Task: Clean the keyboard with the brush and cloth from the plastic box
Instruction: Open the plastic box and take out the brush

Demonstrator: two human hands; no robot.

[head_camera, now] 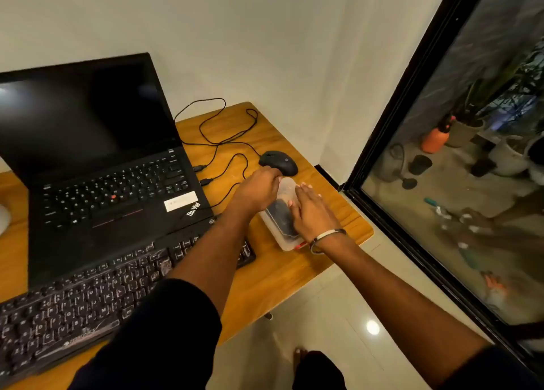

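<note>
— So, where do both hands stand right now?

— Start with the left hand (259, 188): it reaches across to the far end of the clear rectangular plastic box (283, 213), its fingers curled over that end's edge, gripping it. The right hand (312, 213) lies on the box top with fingers straight and together, pressing down flat; a thin metal bangle (326, 236) circles that wrist.

— Is the box open yet?

— I judge not. The translucent lid seems to be seated, and the pose reads as prying one end up while the other hand steadies it. Something dark shows through the plastic; whether that is the brush, the cloth or both, I cannot tell. A small red bit pokes out at the near end.

— And the thing to be cleaned?

— The black full-size keyboard with white-lettered keys (88, 298) lies on the orange-brown wooden worktop (294, 272), just in front of the open black laptop (97, 166) and left of the box. The left forearm crosses over its right end. Nothing touches its keys.

— What else is nearby?

— A black wired computer mouse (278, 162) sits just beyond the box, its cable looping toward the laptop.

— So the progress?

— Very early, by my reading: tools not out, brushing and wiping all remain.
</note>
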